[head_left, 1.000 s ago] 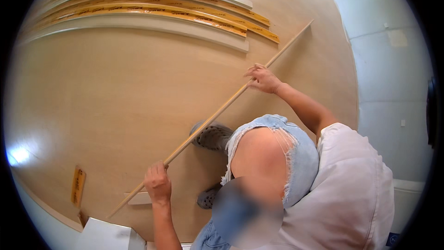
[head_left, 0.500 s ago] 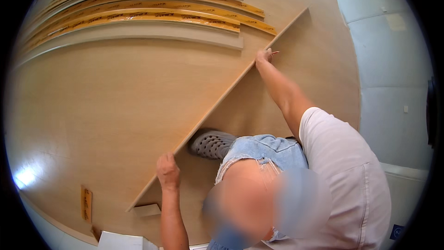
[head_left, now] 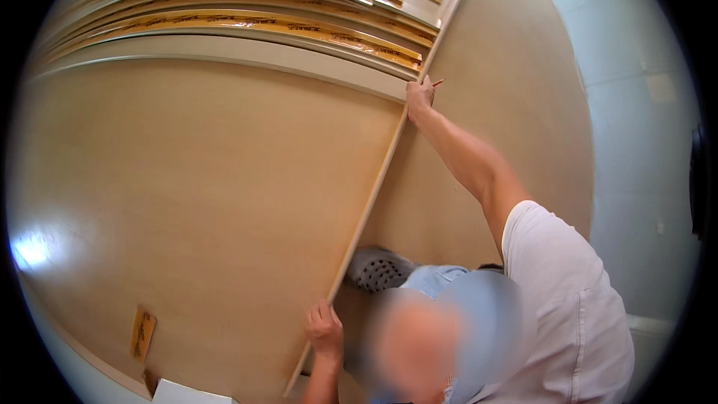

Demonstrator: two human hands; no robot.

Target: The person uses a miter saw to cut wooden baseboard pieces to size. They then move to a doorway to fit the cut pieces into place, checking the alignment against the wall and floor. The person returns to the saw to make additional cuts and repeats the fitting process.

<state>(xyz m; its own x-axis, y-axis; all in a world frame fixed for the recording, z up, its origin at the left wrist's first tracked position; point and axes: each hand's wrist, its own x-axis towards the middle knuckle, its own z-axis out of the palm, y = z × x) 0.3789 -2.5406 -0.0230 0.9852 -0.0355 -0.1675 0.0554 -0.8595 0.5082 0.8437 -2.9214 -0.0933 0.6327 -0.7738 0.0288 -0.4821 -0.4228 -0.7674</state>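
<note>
A long, narrow light-wood strip [head_left: 380, 187] runs slanting from far right down to the near middle. My right hand [head_left: 420, 97] grips it toward its far part, fingers closed round the edge. A thin red pencil [head_left: 438, 82] sticks out of that same hand. Farther down the strip, near its close end, my left hand [head_left: 324, 329] is closed on the edge with fingertips over the top. Right beside my right hand lie the ends of several long boards with orange printed wrapping [head_left: 299, 28], and the strip passes along those ends.
A wood-coloured floor [head_left: 202, 194] spreads around. My grey clog [head_left: 379, 269] stands just right of the strip. At the lower left lie a small orange-wrapped offcut [head_left: 142, 334] and a white box-like thing [head_left: 187, 393]. Pale wall panels [head_left: 628, 120] rise on the right.
The strip has turned steeper. Its near end and my left hand have moved right and nearer; its far part now stands against the board ends. The view has shifted slightly too.
</note>
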